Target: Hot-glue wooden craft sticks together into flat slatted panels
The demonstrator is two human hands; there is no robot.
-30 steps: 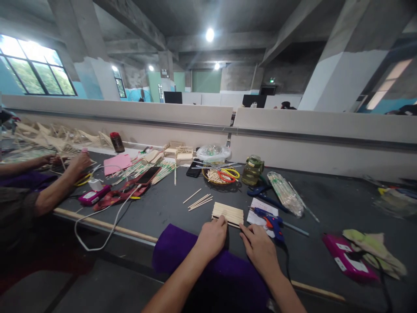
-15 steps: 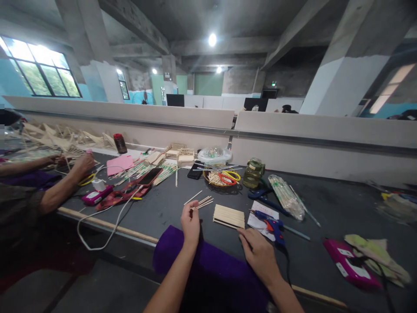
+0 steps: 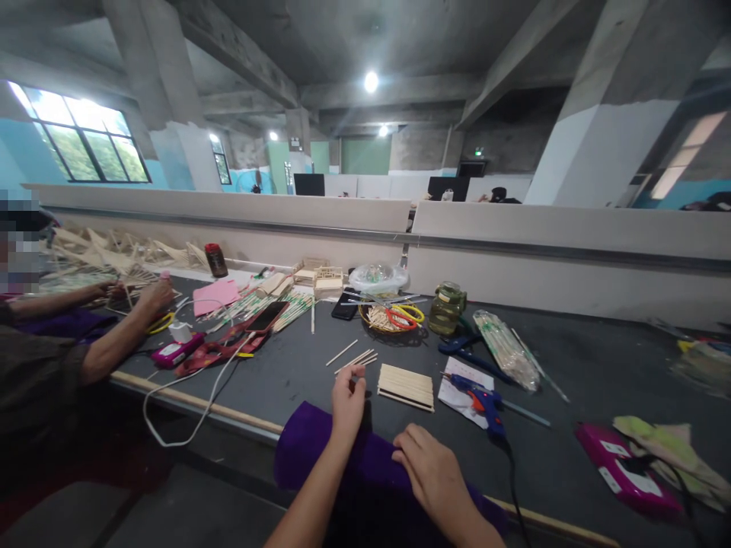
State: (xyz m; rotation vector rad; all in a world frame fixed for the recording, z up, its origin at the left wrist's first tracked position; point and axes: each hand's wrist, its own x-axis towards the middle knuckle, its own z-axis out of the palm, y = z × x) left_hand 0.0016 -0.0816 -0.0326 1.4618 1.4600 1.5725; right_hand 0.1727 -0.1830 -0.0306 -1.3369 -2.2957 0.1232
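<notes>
My left hand (image 3: 349, 399) is beside a few loose thin wooden sticks (image 3: 359, 358), its fingers loosely curled and the thumb apart from them. I see nothing held in it. My right hand (image 3: 431, 472) hovers over the purple cloth (image 3: 308, 445) at the table's front edge. Its fingers are bent and pressed together; the fingertips' far side is hidden, so I cannot make out whether they hold anything. Between and beyond both hands lies a small flat panel of wooden sticks (image 3: 405, 384). To its right, a blue glue gun (image 3: 483, 399) rests on a white paper (image 3: 457, 369).
A basket of short sticks (image 3: 380, 320) with scissors (image 3: 406, 313) stands behind, near a green jar (image 3: 446, 308). Bagged sticks (image 3: 505, 350) and a magenta power box (image 3: 625, 472) lie right. At left, a co-worker's hand (image 3: 154, 293) works beside stick models (image 3: 97, 247).
My right hand has drawn back from the panel's near edge toward the purple cloth. My left hand has shifted slightly down and away from the loose sticks. The view has tilted slightly.
</notes>
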